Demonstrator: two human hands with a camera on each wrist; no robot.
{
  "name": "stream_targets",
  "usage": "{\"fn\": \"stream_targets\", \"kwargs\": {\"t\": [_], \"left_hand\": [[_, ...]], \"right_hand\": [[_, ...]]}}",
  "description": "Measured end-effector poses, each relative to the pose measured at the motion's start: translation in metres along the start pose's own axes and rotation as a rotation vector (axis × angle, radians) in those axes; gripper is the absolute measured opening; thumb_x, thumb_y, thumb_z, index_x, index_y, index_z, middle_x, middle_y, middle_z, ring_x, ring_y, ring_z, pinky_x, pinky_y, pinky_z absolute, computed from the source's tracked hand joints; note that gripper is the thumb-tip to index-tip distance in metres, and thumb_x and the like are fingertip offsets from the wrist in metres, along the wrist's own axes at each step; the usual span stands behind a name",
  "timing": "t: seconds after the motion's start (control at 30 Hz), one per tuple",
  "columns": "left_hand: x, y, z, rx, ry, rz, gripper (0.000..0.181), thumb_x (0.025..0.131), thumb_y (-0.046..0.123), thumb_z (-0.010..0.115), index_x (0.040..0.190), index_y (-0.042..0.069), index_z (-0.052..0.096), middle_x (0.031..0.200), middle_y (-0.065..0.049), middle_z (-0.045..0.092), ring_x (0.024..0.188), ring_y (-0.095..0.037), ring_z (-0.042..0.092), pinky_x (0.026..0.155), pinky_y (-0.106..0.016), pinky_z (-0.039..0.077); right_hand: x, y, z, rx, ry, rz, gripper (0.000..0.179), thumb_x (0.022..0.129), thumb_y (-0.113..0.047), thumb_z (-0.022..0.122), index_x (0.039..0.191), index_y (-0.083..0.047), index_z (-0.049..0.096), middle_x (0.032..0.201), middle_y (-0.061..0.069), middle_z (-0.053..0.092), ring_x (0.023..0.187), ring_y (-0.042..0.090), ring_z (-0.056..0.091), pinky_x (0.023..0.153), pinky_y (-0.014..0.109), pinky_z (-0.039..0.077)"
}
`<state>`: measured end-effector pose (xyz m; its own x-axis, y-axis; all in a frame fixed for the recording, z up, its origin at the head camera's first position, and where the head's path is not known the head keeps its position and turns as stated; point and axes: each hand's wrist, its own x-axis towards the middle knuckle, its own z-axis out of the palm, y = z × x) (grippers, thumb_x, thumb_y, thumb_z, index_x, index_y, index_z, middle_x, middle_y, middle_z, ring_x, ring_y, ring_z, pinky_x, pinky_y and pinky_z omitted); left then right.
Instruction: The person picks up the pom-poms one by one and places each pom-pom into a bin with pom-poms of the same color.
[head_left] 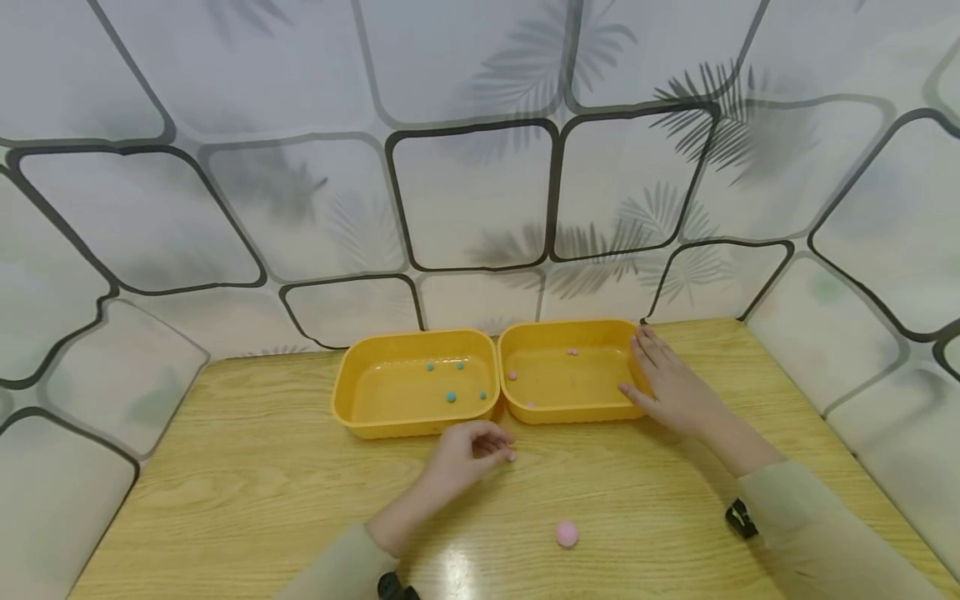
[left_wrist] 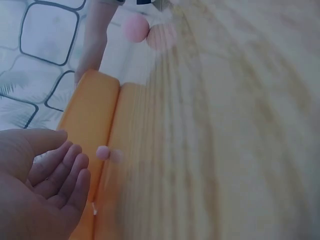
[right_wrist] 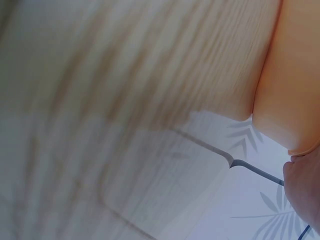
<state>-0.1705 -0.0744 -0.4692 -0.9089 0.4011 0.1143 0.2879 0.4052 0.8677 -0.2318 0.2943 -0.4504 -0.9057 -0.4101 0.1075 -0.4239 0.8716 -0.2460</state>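
Note:
Two yellow plastic trays stand side by side. The left tray (head_left: pixel 375 427) holds several small teal balls (head_left: pixel 451 397), and the right tray (head_left: pixel 570 414) holds several small pink balls (head_left: pixel 513 375). In front of the left tray is my left hand (head_left: pixel 461 458), its fingers loosely bent with nothing visible between them. A small pink ball (left_wrist: pixel 102 152) lies on the table just off those fingertips. My right hand (head_left: pixel 678 392) rests on the right end of the right tray, fingers stretched along its rim. Most of that hand is out of the right wrist view.
A larger pink ball (head_left: pixel 567 534) lies on the wooden table (head_left: pixel 247 500) nearer to me, between the two forearms. Patterned wall covering (head_left: pixel 472 200) rises close behind the trays and along both sides of the table.

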Motion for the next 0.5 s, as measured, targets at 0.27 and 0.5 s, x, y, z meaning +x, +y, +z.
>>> {"fn": "stream_targets", "kwargs": {"t": [0.27,0.5], "left_hand": [[0.0014,-0.0025,0.0061,0.089,0.028,-0.007,0.012,0.093,0.008,0.082,0.103,0.002,0.079,0.094,-0.008,0.079,0.082,-0.010,0.069,0.070,-0.016,0.055],[0.0032,-0.0016,0.0093,0.132,0.022,-0.024,0.010,0.092,0.007,0.083,0.100,0.003,0.079,0.091,-0.007,0.078,0.078,-0.007,0.067,0.068,-0.015,0.054]], "right_hand": [[-0.0002,-0.0003,-0.0006,0.002,-0.010,0.005,0.089,0.111,-0.049,0.049,0.162,0.016,0.016,0.174,0.034,0.006,0.164,0.049,0.006,0.137,0.053,0.006],[0.0004,0.0003,-0.0006,0.000,-0.009,0.004,0.089,0.111,-0.049,0.049,0.162,0.017,0.016,0.174,0.034,0.006,0.164,0.049,0.006,0.137,0.054,0.006]]}}
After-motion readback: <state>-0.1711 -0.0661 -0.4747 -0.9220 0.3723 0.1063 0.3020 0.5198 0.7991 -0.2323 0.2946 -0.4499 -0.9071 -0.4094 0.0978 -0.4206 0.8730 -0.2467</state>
